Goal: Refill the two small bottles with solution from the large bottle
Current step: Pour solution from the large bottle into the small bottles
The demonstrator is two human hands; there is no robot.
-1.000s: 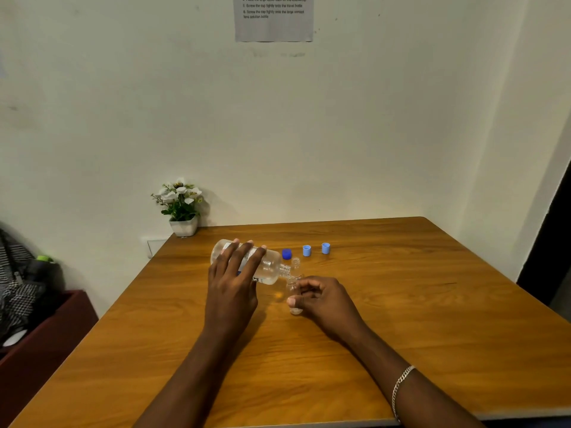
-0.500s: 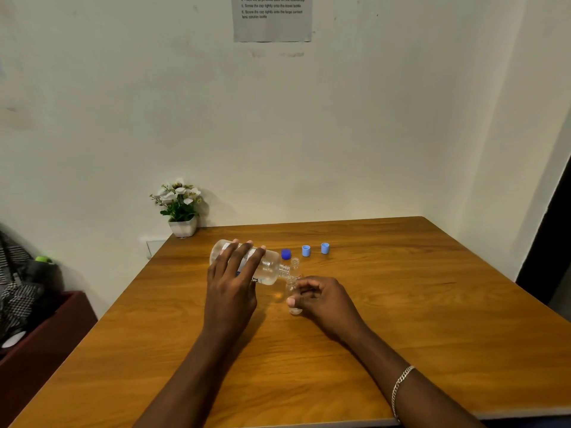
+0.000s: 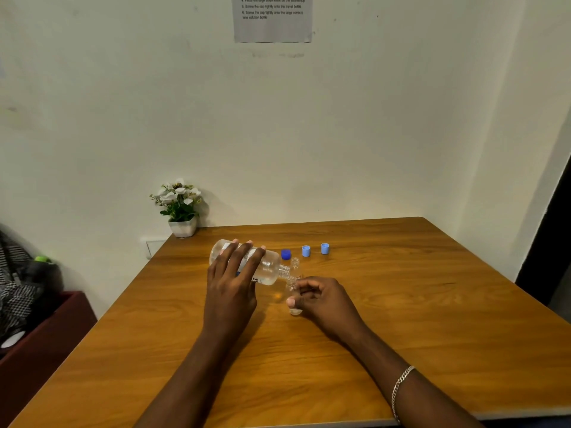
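Note:
My left hand [image 3: 233,282] grips the large clear bottle [image 3: 268,268], tipped on its side with its open neck pointing right and down. The neck sits over the mouth of a small clear bottle [image 3: 293,296] that stands on the wooden table [image 3: 401,319], held by my right hand [image 3: 323,299]. A second small clear bottle [image 3: 295,264] stands uncapped just behind it. Behind the bottles sit a dark blue cap [image 3: 286,254] and two light blue caps [image 3: 306,251] [image 3: 324,248] in a row.
A small white pot of white flowers [image 3: 180,208] stands at the table's back left corner by the wall. A dark red box [image 3: 40,344] with clothing sits on the floor left of the table. A printed sheet [image 3: 273,18] hangs on the wall.

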